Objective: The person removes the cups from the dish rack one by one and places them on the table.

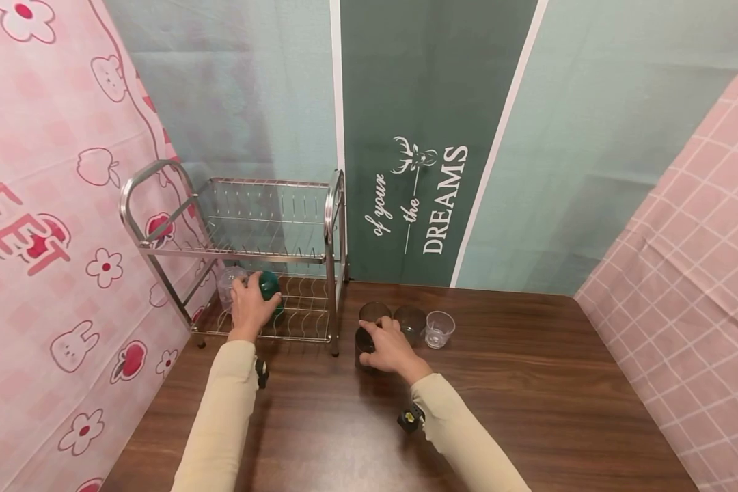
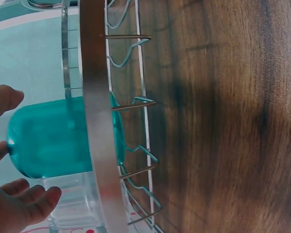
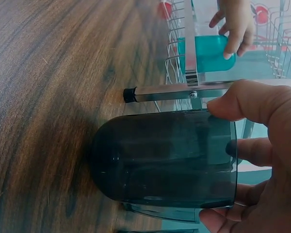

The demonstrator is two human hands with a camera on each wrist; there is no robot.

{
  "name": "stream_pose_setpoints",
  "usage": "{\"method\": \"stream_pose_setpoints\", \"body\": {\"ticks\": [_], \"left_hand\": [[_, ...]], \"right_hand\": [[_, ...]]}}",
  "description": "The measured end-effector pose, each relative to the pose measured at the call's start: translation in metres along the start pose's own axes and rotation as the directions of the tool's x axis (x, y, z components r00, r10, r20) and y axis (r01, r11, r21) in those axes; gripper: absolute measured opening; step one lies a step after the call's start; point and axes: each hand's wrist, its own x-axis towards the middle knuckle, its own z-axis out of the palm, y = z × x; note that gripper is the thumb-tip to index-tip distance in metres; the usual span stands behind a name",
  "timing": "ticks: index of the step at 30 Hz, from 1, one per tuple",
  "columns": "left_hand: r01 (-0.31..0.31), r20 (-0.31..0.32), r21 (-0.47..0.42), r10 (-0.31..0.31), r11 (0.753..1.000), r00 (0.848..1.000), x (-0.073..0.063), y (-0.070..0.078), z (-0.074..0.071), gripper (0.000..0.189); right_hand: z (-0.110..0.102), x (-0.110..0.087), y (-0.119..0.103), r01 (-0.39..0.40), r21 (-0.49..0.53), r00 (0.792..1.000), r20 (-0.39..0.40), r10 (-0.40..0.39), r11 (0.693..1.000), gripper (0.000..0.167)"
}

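An upside-down green cup rests on the lower tier of a metal dish rack. My left hand is over its rounded base, fingers spread apart around it; one fingertip appears to touch the base in the left wrist view. Beside that cup, a clear cup stands on the same tier, partly behind the hand. My right hand grips a dark see-through cup near its rim, thumb on one side and fingers on the other. The cup is mouth up, low over or on the table; contact is unclear.
Two more dark see-through cups and a small clear cup stand on the wooden table, behind and right of the held cup. The rack's front leg is close to it. Patterned cloths hang around the table.
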Motion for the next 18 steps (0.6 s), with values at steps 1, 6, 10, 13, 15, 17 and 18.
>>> {"method": "stream_pose_setpoints", "body": {"ticks": [1, 6, 10, 13, 15, 17, 18], "left_hand": [[0.003, -0.002, -0.004, -0.003, 1.000, 1.000, 0.0008, -0.0010, 0.0003, 0.067], [0.009, -0.021, -0.026, -0.009, 1.000, 1.000, 0.0035, -0.0049, 0.0028, 0.069], [0.003, -0.029, -0.046, -0.005, 0.999, 1.000, 0.0053, -0.0065, 0.0038, 0.069], [0.003, -0.026, -0.065, -0.004, 0.998, 1.000, 0.0068, -0.0080, 0.0046, 0.067], [0.004, -0.023, -0.075, -0.006, 0.997, 1.000, 0.0075, -0.0096, 0.0055, 0.065], [0.004, -0.020, -0.077, -0.006, 0.997, 1.000, 0.0072, -0.0104, 0.0060, 0.065], [0.003, -0.020, -0.078, -0.005, 0.997, 1.000, 0.0069, -0.0105, 0.0060, 0.064]], "right_hand": [[0.0001, 0.0004, -0.0004, -0.002, 0.000, 1.000, 0.001, 0.002, 1.000, 0.067], [0.0008, 0.0011, -0.0014, -0.018, 0.002, 1.000, 0.011, 0.018, 1.000, 0.067], [0.0007, 0.0013, -0.0012, -0.024, 0.012, 1.000, 0.008, 0.024, 1.000, 0.068], [0.0008, 0.0018, -0.0007, -0.025, 0.016, 1.000, 0.010, 0.025, 1.000, 0.068], [0.0009, 0.0019, -0.0003, -0.025, 0.016, 1.000, 0.012, 0.025, 1.000, 0.068], [0.0009, 0.0015, -0.0001, -0.025, 0.016, 1.000, 0.016, 0.025, 1.000, 0.068], [0.0008, 0.0014, -0.0001, -0.026, 0.015, 0.999, 0.020, 0.026, 1.000, 0.068]]}}
